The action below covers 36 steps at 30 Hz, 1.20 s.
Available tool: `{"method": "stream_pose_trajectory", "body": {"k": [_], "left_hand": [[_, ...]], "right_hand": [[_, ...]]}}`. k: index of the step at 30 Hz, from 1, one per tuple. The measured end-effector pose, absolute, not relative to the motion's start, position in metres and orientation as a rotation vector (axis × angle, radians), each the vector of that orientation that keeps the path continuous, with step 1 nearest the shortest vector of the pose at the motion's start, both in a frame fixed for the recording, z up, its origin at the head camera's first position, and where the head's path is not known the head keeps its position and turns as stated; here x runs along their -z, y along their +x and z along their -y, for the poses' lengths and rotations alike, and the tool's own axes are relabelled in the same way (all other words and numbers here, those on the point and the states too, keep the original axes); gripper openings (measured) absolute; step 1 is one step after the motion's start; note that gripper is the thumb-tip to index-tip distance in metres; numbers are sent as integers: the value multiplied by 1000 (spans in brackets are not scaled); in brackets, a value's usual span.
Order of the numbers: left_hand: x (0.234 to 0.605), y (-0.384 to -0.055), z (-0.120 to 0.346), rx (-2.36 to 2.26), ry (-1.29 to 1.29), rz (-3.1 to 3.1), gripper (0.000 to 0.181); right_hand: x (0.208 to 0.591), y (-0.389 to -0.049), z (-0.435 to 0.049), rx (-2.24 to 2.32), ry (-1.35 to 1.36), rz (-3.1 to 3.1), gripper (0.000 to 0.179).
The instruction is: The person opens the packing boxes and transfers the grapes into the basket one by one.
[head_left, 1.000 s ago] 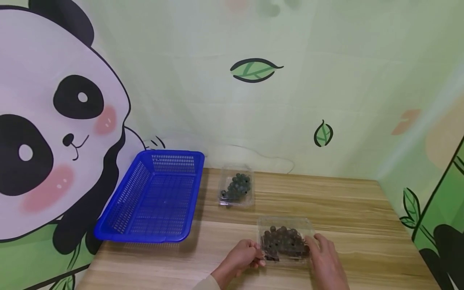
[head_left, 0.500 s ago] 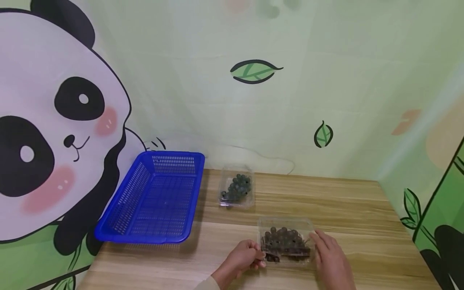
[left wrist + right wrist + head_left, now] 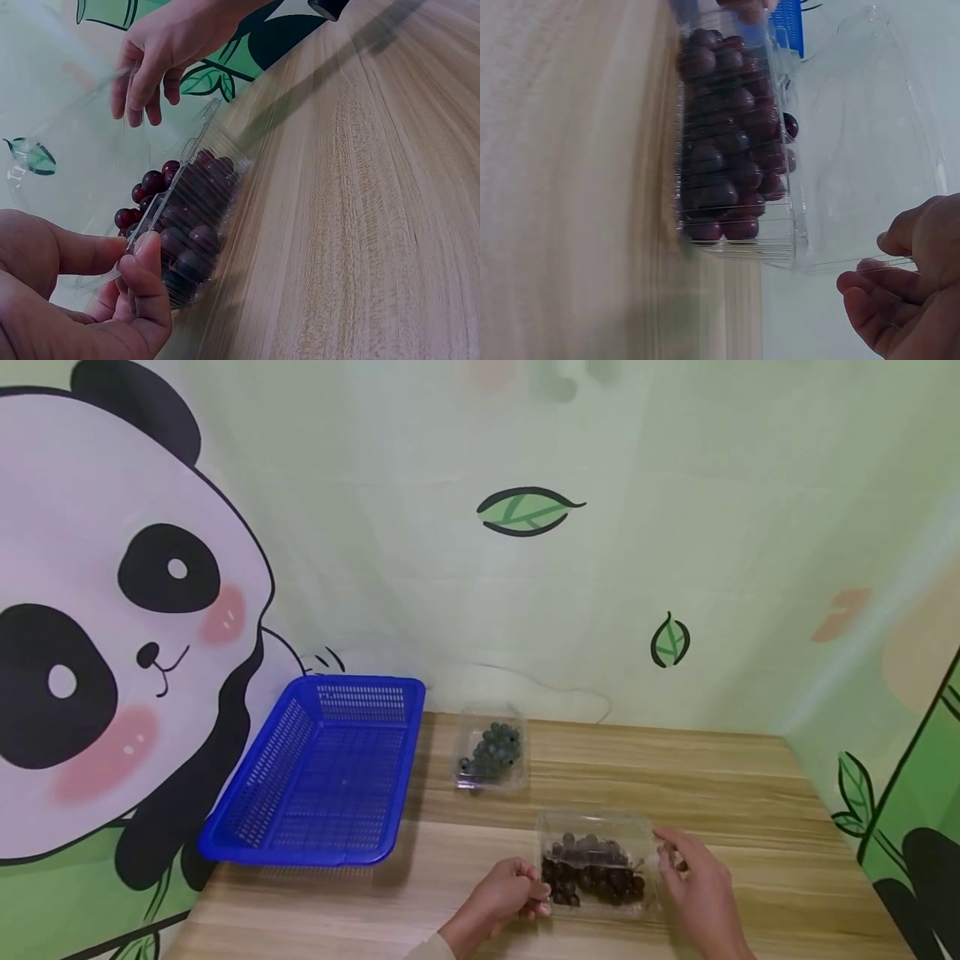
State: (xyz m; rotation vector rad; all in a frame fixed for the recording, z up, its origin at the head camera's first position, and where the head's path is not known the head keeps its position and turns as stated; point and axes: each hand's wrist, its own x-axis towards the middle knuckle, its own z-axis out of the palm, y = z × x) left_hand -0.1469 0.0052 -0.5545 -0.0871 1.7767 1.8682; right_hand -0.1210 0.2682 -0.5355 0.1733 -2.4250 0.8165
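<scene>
A clear plastic clamshell box (image 3: 774,251) with dark red grapes (image 3: 611,881) rests on the wooden table at the front. My left hand (image 3: 510,889) pinches the rim at its front left corner between thumb and fingers, as the left wrist view shows closely. The clear lid (image 3: 855,142) is raised at a slant over the grapes. On its right edge, my right hand (image 3: 697,881) holds it between thumb and fingers; in the right wrist view the thumb (image 3: 900,236) overlaps the lid's edge. The grapes show plainly below the lifted lid.
A blue plastic basket (image 3: 337,777) with slotted walls stands on the left of the table (image 3: 675,768). Behind the front box is another clear box (image 3: 517,781) with dark bluish grapes (image 3: 495,752). A panda-printed backdrop (image 3: 420,568) rises along the table's far edge.
My right hand has moved slightly right and up, raising the lid's front edge off the grapes. The left hand keeps its grip at the corner.
</scene>
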Motion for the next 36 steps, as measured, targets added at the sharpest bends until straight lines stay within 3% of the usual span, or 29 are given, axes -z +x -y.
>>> {"method": "stream_pose_trajectory", "body": {"k": [11, 24, 36], "left_hand": [[555, -148, -6, -1839, -97, -1787, 20], [556, -146, -5, -1853, -83, -1810, 20], [558, -146, -6, -1852, -88, -1828, 19]], "right_hand": [[530, -136, -275, -988, 83, 2438, 23], [528, -149, -276, -997, -21, 2485, 18], [537, -166, -280, -994, 23, 2431, 8]]}}
